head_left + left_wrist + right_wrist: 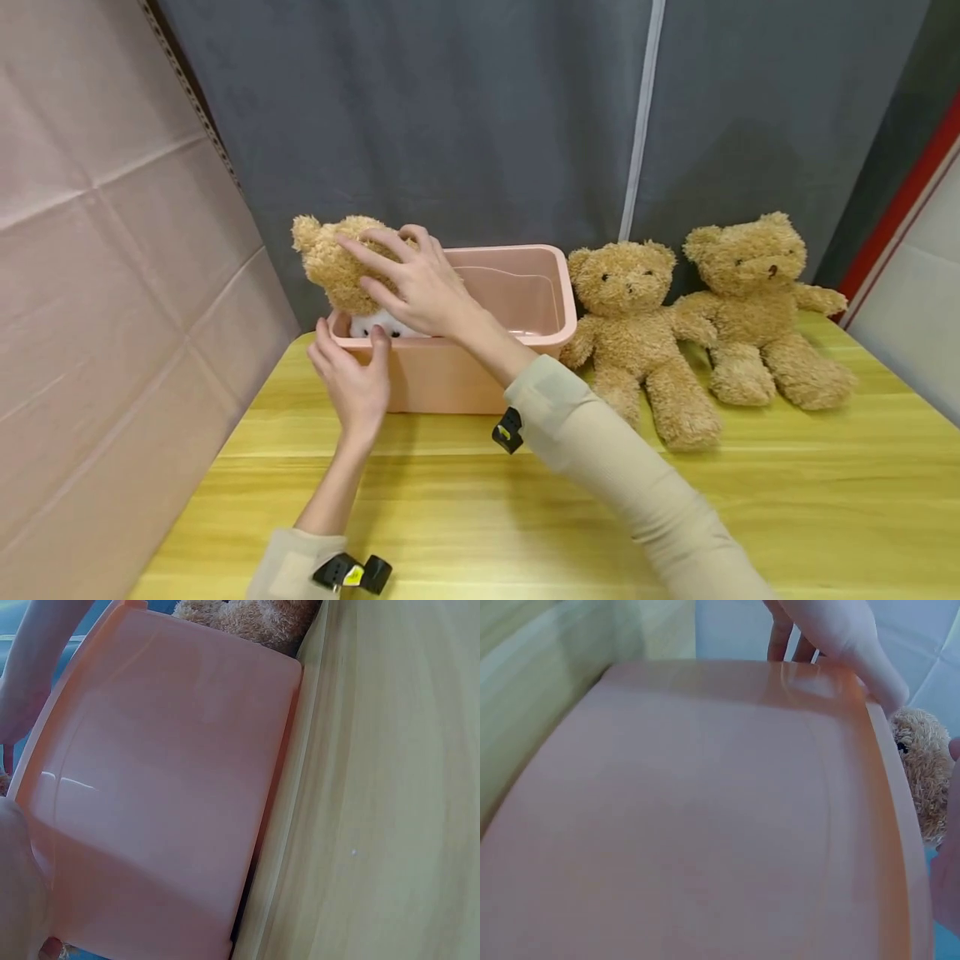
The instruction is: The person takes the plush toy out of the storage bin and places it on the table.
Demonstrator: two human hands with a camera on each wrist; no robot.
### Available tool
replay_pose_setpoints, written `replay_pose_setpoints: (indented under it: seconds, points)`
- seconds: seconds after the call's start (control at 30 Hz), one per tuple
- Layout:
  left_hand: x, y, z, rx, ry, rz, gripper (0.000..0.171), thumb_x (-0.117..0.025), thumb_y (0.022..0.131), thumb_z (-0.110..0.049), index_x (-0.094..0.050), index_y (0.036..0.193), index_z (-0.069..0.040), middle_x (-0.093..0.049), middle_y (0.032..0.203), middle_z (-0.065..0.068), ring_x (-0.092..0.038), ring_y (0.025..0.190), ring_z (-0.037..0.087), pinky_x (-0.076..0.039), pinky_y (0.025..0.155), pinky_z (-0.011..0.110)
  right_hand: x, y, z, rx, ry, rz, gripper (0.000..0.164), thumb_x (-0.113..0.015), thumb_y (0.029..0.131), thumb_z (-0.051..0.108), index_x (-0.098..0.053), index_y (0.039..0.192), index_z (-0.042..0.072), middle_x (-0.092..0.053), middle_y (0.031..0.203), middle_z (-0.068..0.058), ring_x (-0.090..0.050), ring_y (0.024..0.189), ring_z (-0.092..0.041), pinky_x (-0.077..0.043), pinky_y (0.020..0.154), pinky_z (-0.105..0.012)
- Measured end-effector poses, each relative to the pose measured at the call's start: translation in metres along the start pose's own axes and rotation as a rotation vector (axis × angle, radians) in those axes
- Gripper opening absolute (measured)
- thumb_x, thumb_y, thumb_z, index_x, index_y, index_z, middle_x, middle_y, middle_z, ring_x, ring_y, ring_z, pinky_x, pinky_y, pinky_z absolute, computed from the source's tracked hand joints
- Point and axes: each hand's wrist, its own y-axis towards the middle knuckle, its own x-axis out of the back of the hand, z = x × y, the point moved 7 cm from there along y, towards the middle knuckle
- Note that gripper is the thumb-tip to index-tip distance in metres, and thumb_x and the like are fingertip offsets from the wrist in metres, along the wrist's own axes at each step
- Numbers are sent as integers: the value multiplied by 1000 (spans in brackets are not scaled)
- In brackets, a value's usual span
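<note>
A pink plastic storage bin (450,375) stands at the back of the table. My left hand (352,379) grips its left end, thumb over the rim and fingers along the outside. At that end, the head of a tan teddy bear (337,262) rises above the rim; its lower body is hidden in the bin. My right hand (427,287) rests against this head with spread fingers, covering part of it. Below the head, a white plush toy (382,322) with dark eyes peeks over the near rim. In the right wrist view, the bear's fur (922,772) shows beyond the rim.
Two more tan bears, one close by the bin (633,333) and one farther right (757,308), sit on the wood-grain table (465,500). A grey curtain (487,125) hangs right behind. A pale panelled wall (135,292) borders the left side.
</note>
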Motion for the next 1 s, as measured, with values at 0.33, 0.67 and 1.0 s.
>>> replay_pose_setpoints:
  seconds: [0.33, 0.67, 1.0]
  points:
    - [-1, -1, 4, 71, 7, 20, 80, -57, 82, -46, -23, 142, -6, -32, 126, 19, -36, 109, 32, -33, 89, 48, 2, -7, -15, -155, -69, -29, 56, -42, 83, 62, -48, 131, 32, -38, 127, -1, -30, 118, -25, -23, 98, -40]
    - [-1, -2, 4, 91, 26, 36, 84, -57, 81, -49, -21, 143, -7, -31, 128, 19, -33, 116, 32, -30, 95, 48, -7, -22, -42, -436, 182, -60, 83, -76, 58, 58, -33, 122, 25, -38, 123, -5, -43, 108, -23, -40, 86, -36]
    - [0, 0, 2, 93, 29, 40, 84, -57, 81, -49, -21, 143, -5, -30, 129, 19, -34, 117, 31, -29, 96, 47, -9, -22, -47, -564, 301, -35, 104, -83, 55, 39, -25, 140, 25, -46, 121, -4, -48, 102, -17, -39, 84, -31]
